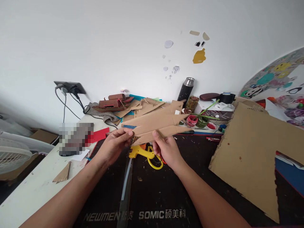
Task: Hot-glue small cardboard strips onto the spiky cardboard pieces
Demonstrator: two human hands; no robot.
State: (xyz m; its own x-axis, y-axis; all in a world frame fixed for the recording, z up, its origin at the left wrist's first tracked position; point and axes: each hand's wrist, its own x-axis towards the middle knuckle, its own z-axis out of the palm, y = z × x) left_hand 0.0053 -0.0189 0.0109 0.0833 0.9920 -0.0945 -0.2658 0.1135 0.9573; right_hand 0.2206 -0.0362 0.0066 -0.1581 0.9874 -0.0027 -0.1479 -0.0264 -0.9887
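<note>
Both my hands hold up a brown cardboard cut-out with pointed, spiked ends, just above the black desk mat. My left hand pinches its near left end, thumb on top. My right hand grips its lower edge from below, thumb pressed on the card. Under the hands lie a yellow glue gun and yellow-handled scissors. A metal ruler lies along the mat towards me.
A large cut cardboard sheet covers the right of the desk. At the back stand a black flask, paint pots, cardboard scraps and a brown model boat. A wall socket with cables is at the left. A small cardboard triangle lies on the white desk.
</note>
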